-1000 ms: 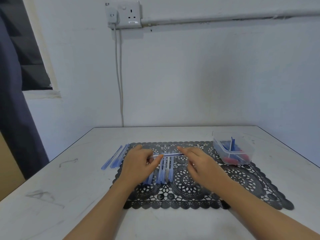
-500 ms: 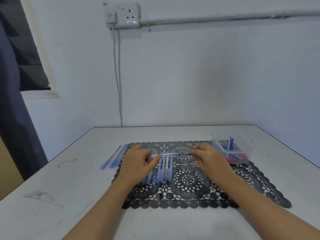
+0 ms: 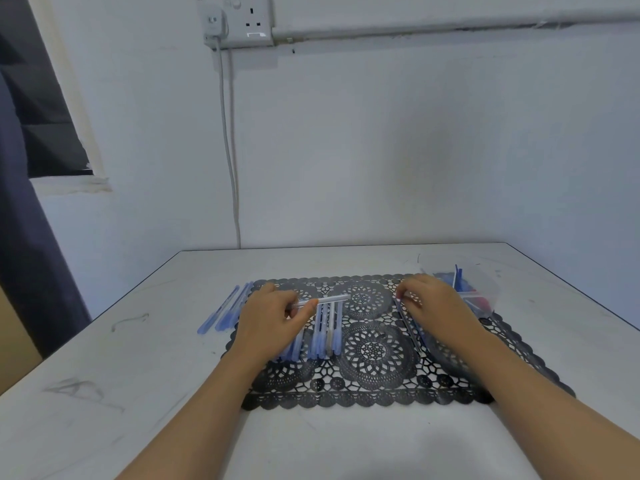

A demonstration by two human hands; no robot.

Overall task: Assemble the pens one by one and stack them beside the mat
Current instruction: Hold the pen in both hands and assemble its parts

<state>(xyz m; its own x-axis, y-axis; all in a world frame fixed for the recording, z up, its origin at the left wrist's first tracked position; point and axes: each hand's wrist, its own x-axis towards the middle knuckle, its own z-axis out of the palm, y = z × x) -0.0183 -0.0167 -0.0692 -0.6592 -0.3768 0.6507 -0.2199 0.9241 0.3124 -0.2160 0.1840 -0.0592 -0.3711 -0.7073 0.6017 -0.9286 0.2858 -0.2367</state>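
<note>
Over the far half of the mat (image 3: pixel 381 389), in the head view, the left hand (image 3: pixel 273 317) pinches a barrel (image 3: pixel 332 299) between thumb and curled fingers at its left end. The barrel is a clear, pale tube. Its long axis runs left to right and rises slightly to the right, and its free end points toward the right hand (image 3: pixel 440 306). The two are well apart.

The right hand hovers over the mat's right side, its fingers curled together. They seem to pinch a thin dark refill (image 3: pixel 410 327), which slants from the fingertips toward the near edge; the grip itself is hard to make out.

Just below the barrel, a row of blue and clear pens (image 3: pixel 323 336) lies on the mat. They lie side by side, with their long axes running from far to near, crosswise to the barrel. Beside the mat's left edge, a stack (image 3: pixel 227 311) of blue pens rests on the worktop (image 3: pixel 104 393), angled near-left to far-right.

At the mat's far right corner stands a clear box (image 3: pixel 488 289) holding blue and red parts. The mat is black lace-patterned plastic.
</note>
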